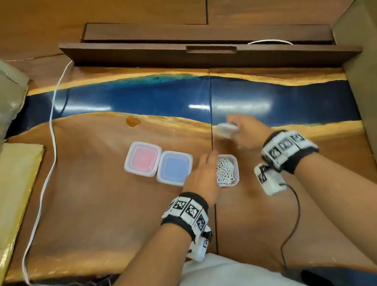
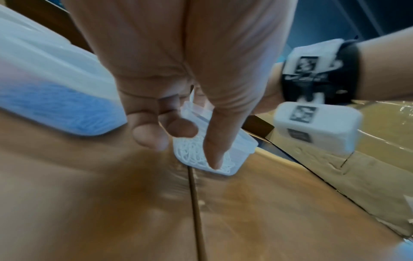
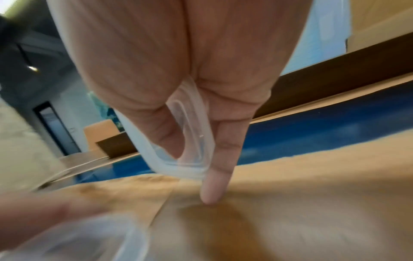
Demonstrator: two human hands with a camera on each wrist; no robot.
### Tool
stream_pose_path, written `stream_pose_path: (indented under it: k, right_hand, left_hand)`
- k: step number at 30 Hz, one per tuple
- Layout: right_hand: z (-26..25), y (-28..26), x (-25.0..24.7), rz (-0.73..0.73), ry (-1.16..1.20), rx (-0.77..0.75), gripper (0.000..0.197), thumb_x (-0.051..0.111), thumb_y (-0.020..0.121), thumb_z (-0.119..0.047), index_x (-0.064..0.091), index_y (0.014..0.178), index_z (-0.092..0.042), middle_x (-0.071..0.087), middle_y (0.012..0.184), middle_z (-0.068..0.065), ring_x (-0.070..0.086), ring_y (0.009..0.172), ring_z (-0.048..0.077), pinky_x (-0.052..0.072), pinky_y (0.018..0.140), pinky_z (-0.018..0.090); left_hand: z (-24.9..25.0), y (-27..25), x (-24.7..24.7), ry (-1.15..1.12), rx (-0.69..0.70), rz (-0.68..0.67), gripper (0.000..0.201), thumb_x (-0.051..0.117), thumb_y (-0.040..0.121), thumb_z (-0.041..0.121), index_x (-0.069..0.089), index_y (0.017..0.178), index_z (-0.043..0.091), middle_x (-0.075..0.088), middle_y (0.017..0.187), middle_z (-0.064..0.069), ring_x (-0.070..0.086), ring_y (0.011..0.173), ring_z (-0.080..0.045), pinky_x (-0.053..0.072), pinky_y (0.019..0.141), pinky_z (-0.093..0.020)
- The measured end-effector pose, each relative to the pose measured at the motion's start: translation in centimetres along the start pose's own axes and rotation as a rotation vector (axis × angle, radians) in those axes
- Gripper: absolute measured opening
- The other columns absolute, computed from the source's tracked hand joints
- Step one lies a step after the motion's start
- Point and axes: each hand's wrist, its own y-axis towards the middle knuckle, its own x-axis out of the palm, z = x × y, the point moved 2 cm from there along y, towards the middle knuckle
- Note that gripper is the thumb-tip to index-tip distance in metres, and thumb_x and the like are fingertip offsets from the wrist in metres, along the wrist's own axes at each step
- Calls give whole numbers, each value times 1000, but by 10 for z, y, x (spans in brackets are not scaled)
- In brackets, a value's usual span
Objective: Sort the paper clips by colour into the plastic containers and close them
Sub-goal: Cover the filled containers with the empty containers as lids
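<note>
Head view, open container: we see the uncovered plastic tub [image 1: 228, 173] full of white paper clips [image 1: 225, 171], on the wood table [image 1: 92, 212] just right of the centre seam.
Lid: clear lid [image 1: 226, 129] is in our right hand [image 1: 248, 133], off the table, beyond the open tub and apart from it; blurred in head view.
Right grip: right wrist view shows the lid [image 3: 190, 141] pinched on edge between thumb and fingers, one finger [image 3: 220, 164] pointing down at the table.
Left hand: our left hand [image 1: 202, 179] sits at the open tub's left side. In the left wrist view the thumb [image 2: 214, 141] points down in front of the tub [image 2: 234, 157] and the fingers [image 2: 147, 130] are curled on its other side; we cannot tell if they actually grip it or only touch.
Blue container: lidded tub of blue clips [image 1: 175, 171], just left of the left hand.
Pink container: lidded tub of pink clips [image 1: 142, 158], touching the blue one, up and left of it.
Table: wood with a blue resin band [image 1: 130, 95] across the far part.
Around: white cable [image 1: 52, 134] along the left, cardboard boxes [image 1: 376, 86] at both sides, marker bands [image 1: 286, 148] on both wrists.
</note>
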Motion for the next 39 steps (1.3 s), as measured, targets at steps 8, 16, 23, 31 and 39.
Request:
stream_pose_path:
  k: [8,16,23,31,39]
  right_hand:
    - [-20,-102,60,-191,47,-85,33,72,71,-16,42,85,-19,26,154,9,24,139,27,24,112,35]
    - [-37,-105,69,-117,23,-23,88,78,73,-24,28,145,-23,40,141,2,35,131,21,36,109,42]
    - [-45,-99,82,-230,-202,41,96,66,83,-10,0,154,-14,2,162,3,-4,149,24,9,120,36]
    - [-50,-100,117,5,-313,5,93,52,80,-38,-1,153,-18,2,161,2,-7,148,28,9,120,46]
    - [-46,-89,125,109,-340,68,91,58,72,-49,25,149,-12,31,151,10,27,138,34,29,112,49]
  left_hand:
    - [-16,-26,5,-305,11,87,48,66,72,31,50,117,39,63,105,13,62,95,-10,53,84,-35]
    - [-20,-41,-3,-454,93,102,52,69,76,5,52,119,27,60,105,10,57,96,-6,41,72,-4]
    - [-23,-45,3,-130,43,23,71,51,95,21,10,153,19,41,143,-10,49,124,-25,42,100,-30]
    - [-33,-46,20,5,0,-37,75,41,98,25,-12,151,19,13,158,-8,54,118,-35,50,91,-49]
    - [-19,-53,-2,221,2,-49,72,43,96,25,-2,152,20,57,124,-14,65,94,-32,54,73,-42]
